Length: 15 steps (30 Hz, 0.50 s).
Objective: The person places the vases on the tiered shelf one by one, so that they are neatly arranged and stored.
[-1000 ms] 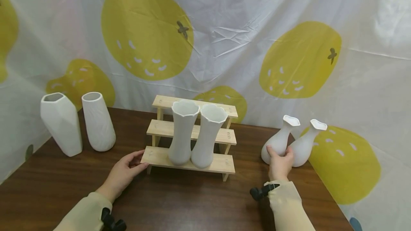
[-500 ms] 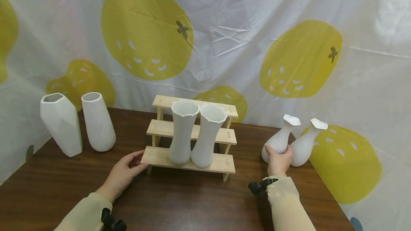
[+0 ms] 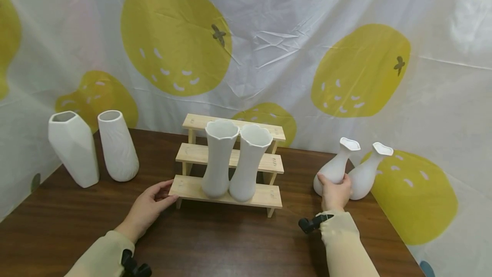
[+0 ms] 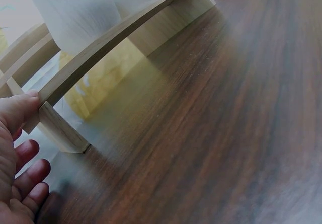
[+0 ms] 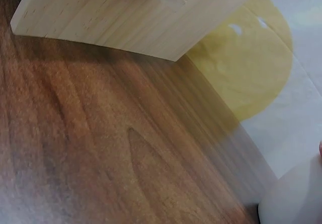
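Note:
At the left end of a three-step wooden display stand [image 3: 188, 185], my left hand [image 3: 147, 208] pinches the lowest step; its thumb [image 4: 22, 105] lies against the step's end in the left wrist view. Two white vases with wavy rims, a left one [image 3: 216, 170] and a right one [image 3: 246, 174], stand side by side on that step. Over on the right, my right hand [image 3: 335, 193] grips the round lower body of a slim-necked white vase [image 3: 334, 168]. A matching slim-necked vase [image 3: 363, 176] stands close on its right, beside my fingers. In the right wrist view a white vase body [image 5: 297, 196] shows at the corner.
A faceted white vase [image 3: 74, 151] and a rounded, tapering white vase [image 3: 118, 148] stand at the left of the brown wooden table [image 3: 215, 243]. A white cloth [image 3: 269, 46] with yellow fruit prints hangs behind and along the sides.
My right hand and the slim-necked vase in it have shifted very slightly to the right. My left hand stays at the stand's end.

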Available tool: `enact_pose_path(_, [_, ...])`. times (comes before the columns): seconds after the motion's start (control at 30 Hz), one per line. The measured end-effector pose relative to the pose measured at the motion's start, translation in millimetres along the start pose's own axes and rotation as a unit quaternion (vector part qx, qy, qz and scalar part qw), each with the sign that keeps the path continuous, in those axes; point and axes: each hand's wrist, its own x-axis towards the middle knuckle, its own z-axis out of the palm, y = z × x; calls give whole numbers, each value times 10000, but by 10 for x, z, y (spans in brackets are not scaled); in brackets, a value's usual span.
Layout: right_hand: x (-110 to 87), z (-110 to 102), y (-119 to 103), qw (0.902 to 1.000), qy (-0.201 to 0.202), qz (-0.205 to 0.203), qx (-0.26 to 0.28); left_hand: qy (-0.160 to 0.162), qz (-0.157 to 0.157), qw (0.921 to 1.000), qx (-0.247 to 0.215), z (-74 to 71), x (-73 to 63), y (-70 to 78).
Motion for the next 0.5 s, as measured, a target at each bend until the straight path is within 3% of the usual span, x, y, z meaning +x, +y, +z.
enact_pose_path(0.23, [-51, -1, -15, 9997, 227, -69, -30, -11, -52, 10000, 0, -6, -8, 24])
enact_pose_path(0.5, [-74, -25, 9, 9994, 169, -209, -214, -26, -106, 9999, -84, -7, -11, 29])
